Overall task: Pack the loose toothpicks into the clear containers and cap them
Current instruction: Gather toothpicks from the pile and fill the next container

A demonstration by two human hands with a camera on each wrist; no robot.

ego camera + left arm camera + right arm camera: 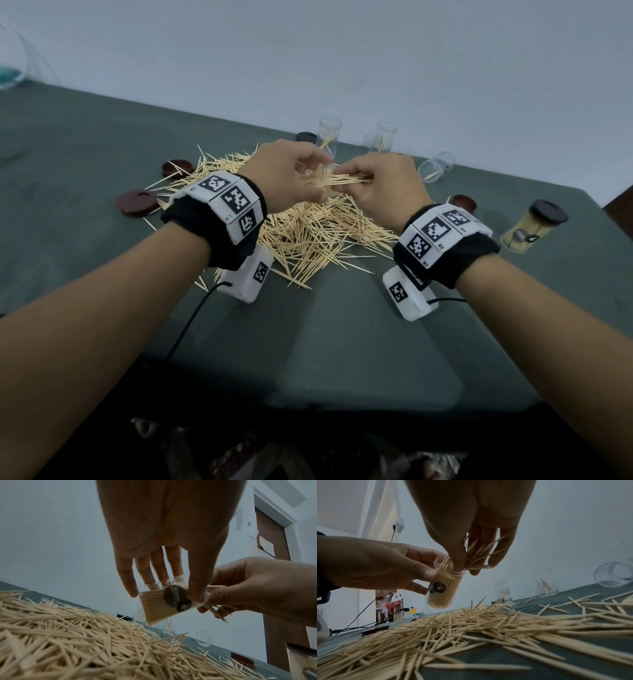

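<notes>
Holding a clear container point(444, 588) tilted above the toothpick pile point(308, 236), the left hand point(281, 174) pinches it between thumb and fingers just below the open rim. Beside it, the right hand point(383, 185) clamps a bundle of toothpicks point(476, 557), tips entering the mouth. From the head view the container is mostly hidden behind both hands. Farther right, 2 upright containers point(329, 137) stand near the wall, 1 lies tipped over point(436, 166), and 1 capped container point(531, 231) stands full.
</notes>
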